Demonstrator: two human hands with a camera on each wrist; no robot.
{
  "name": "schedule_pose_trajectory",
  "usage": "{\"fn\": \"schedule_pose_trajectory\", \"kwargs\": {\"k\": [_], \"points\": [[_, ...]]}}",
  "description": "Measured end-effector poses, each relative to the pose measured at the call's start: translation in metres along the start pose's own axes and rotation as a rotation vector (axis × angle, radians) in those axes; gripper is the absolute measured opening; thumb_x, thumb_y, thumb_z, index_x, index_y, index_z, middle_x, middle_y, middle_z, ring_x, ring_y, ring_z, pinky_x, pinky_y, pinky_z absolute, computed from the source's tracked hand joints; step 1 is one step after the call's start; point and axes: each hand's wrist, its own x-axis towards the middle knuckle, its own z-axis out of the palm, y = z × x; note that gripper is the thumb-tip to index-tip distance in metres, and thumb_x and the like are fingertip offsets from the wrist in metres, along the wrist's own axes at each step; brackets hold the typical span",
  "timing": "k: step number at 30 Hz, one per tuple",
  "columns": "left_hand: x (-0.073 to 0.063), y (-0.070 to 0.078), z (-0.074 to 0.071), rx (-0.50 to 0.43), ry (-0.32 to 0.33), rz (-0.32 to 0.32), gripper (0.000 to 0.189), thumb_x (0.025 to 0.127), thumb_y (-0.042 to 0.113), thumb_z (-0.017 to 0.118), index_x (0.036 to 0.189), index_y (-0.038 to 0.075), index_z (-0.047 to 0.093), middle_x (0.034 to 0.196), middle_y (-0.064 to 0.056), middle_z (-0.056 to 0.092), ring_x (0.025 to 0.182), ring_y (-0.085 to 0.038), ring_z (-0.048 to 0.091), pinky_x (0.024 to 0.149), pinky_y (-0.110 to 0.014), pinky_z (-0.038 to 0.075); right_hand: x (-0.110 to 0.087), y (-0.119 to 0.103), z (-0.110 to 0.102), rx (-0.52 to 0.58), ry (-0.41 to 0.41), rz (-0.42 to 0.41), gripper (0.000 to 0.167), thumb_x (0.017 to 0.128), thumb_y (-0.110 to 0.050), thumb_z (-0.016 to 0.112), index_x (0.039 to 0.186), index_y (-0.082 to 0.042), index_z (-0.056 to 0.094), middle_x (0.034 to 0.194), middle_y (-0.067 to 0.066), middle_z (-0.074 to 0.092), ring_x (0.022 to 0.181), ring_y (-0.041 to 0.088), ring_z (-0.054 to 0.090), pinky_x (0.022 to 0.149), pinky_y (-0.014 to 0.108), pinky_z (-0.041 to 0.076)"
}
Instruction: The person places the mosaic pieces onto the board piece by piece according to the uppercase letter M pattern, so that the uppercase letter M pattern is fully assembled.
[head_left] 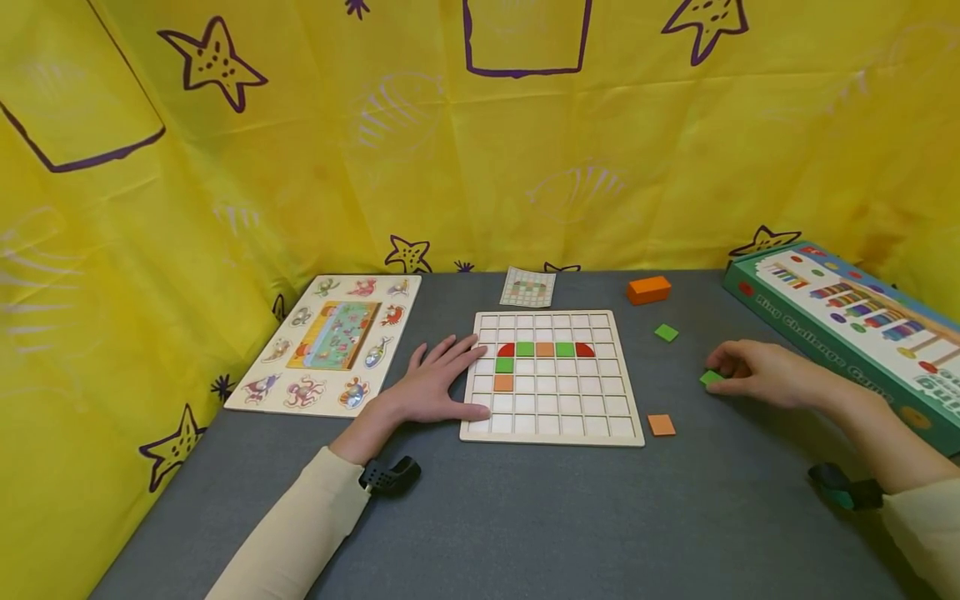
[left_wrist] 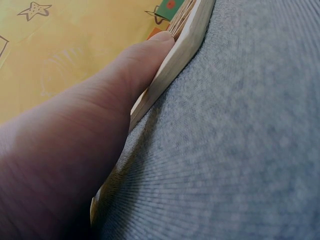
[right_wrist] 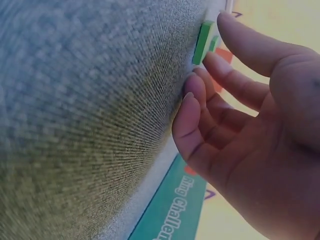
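Note:
My left hand point(head_left: 427, 387) rests with spread fingers on the left side of a wooden grid board point(head_left: 555, 427); in the left wrist view the thumb point(left_wrist: 145, 60) lies along the board's edge. On the board sit red rounded pieces point(head_left: 585, 350), green squares point(head_left: 504, 365) and orange squares point(head_left: 503, 382). Right of the board, my right hand point(head_left: 772, 373) is at a green square tile point(head_left: 711, 377) on the table. In the right wrist view, thumb and index finger stand either side of this tile point(right_wrist: 202, 43), with a small gap at the thumb.
Another green tile point(head_left: 666, 332), an orange tile point(head_left: 662, 425) and an orange block point(head_left: 648, 290) lie right of the board. A pattern card point(head_left: 528, 287) lies behind it. At left is a sea-animal puzzle board point(head_left: 300, 404); a green game box point(head_left: 847, 333) stands at right.

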Motion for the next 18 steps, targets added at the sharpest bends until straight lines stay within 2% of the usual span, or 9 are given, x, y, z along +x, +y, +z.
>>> {"fn": "schedule_pose_trajectory", "kwargs": {"k": [5,12,18], "points": [[0.000,-0.001,0.001,0.002,0.003,0.004,0.097,0.086,0.065,0.069,0.163,0.023,0.026,0.169,0.003,0.012,0.153,-0.030,0.004,0.114,-0.065,-0.004,0.002,0.000,0.002,-0.009,0.000,-0.013,0.033,0.092,-0.023,0.077,0.109,0.002,0.064,0.093,-0.003,0.063,0.082,0.014,0.057,0.072,0.031,0.050],[0.000,0.000,-0.001,0.000,-0.001,0.002,0.098,0.086,0.065,0.069,0.163,0.023,0.026,0.169,0.002,0.012,0.153,-0.030,0.004,0.114,-0.065,-0.004,0.003,-0.004,0.003,-0.011,0.010,-0.035,0.026,0.090,-0.012,0.077,0.108,-0.002,0.061,0.092,-0.003,0.059,0.081,0.015,0.054,0.070,0.030,0.048],[-0.001,0.002,-0.002,0.002,-0.005,-0.004,0.098,0.085,0.066,0.069,0.163,0.023,0.026,0.169,0.001,0.013,0.153,-0.031,0.004,0.114,-0.065,-0.003,0.005,-0.012,0.003,0.005,0.026,-0.048,0.020,0.092,-0.007,0.074,0.108,-0.005,0.062,0.095,-0.003,0.061,0.085,0.016,0.054,0.072,0.030,0.048]]}}
